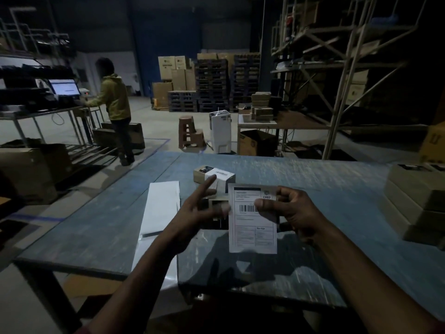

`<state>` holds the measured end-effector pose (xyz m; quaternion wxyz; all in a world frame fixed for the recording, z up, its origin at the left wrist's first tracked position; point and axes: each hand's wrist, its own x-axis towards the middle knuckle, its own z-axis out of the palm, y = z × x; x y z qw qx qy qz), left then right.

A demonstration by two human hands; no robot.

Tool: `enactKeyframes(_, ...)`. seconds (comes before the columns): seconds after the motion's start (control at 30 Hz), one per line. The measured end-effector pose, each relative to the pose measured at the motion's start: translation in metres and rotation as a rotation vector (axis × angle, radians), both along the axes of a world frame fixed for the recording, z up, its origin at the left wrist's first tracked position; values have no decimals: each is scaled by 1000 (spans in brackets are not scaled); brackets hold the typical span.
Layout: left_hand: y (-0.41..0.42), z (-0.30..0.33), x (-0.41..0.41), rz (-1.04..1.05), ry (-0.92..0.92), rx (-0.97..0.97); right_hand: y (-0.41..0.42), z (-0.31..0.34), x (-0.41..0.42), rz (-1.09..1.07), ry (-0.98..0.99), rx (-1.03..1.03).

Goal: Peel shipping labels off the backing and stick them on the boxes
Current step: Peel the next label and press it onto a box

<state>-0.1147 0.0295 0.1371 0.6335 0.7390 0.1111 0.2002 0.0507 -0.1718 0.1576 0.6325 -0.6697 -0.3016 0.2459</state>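
My right hand (pixel 292 213) pinches the label (pixel 252 219) upright, long axis vertical, while my left hand (pixel 199 208), fingers spread, is nearer the box (pixel 218 206) just left.

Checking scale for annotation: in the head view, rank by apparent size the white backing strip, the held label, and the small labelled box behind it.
1. Long white backing strip
2. White printed shipping label
3. Small brown labelled cardboard box, farther away, so true size is unsure.
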Motion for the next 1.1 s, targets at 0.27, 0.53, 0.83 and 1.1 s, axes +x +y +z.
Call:
enactKeyframes(0.27,-27,13,19,354,-50,57,6,2,-7,13,-12,-2)
enactKeyframes(0.53,-42,12,10,403,-118,-22,6,3,-12,25,21,-9)
enactKeyframes(0.83,-57,20,9,323,-140,-505,20,5,-19,-59,132,59)
enactKeyframes(1.1,-59,41,8,337,-106,-616,27,12,-22,-78,245,103)
